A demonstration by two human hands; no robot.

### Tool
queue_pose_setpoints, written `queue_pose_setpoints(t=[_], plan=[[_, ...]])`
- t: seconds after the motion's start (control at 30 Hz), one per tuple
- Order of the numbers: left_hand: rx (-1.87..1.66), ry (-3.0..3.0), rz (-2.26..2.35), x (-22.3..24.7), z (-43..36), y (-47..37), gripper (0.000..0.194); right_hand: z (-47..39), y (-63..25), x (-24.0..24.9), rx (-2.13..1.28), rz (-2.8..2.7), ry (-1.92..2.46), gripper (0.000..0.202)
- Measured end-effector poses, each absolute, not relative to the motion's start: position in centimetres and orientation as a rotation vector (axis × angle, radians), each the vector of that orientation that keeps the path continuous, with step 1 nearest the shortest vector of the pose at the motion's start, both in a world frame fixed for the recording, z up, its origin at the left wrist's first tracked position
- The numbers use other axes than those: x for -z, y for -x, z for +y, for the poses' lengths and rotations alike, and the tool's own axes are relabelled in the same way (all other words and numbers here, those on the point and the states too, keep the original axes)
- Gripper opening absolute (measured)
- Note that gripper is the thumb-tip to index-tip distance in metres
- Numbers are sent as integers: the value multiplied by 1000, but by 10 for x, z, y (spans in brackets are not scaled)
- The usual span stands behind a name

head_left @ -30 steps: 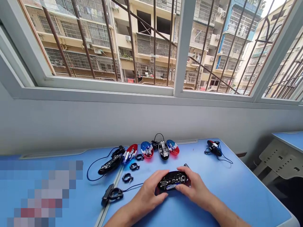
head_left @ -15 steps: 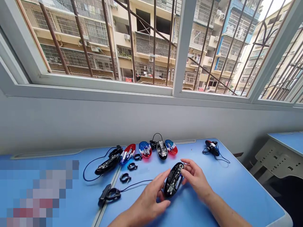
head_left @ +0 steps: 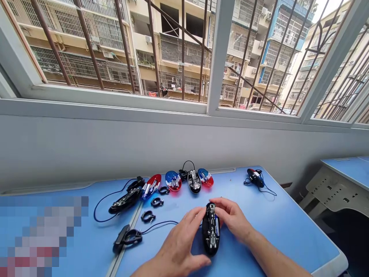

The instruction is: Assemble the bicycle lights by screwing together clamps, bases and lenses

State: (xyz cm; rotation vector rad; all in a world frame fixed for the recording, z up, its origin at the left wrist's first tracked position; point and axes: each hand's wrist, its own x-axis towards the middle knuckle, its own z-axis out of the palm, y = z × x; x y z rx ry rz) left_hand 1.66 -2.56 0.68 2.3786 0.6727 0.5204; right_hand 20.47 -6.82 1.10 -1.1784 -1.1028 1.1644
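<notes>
A black oval housing with its inside facing up, showing metal contacts and a blue-and-white piece, stands at the front middle of the table. My right hand pinches its far end between thumb and fingers. Along the left side lies my left hand, thumb and fingers wide apart; its fingertips are close to the upper left edge, and I cannot tell whether they touch. A thin cord runs from behind this hand to a black button switch with a clamp ring.
Behind are another black housing, red-and-blue covers and several black clamp rings. A corded black unit lies left, an assembled one far right. The blue table has a seam at left; wall and barred window rise behind.
The black housing has turned closer to straight up and down in the view and come slightly nearer. My right hand has moved with its far end. The view has shifted a little.
</notes>
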Motion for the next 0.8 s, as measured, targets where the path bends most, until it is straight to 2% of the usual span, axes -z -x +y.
queue_pose_setpoints(t=[0.2, 0.43, 0.63, 0.8], plan=[[-514, -2407, 616, 3, -23, -14, 111, -64, -205, -5, -1148, -1218, 1190, 42], [-465, -2367, 550, 13, -25, -14, 124, -64, -198, -1, -1173, -1323, 1129, 27], [-510, -2378, 539, 14, -26, -17, 121, -65, -197, -1, -1176, -1343, 1123, 24], [-496, -2395, 632, 14, -24, -18, 112, -76, -203, -9, -973, -1417, 1304, 23]])
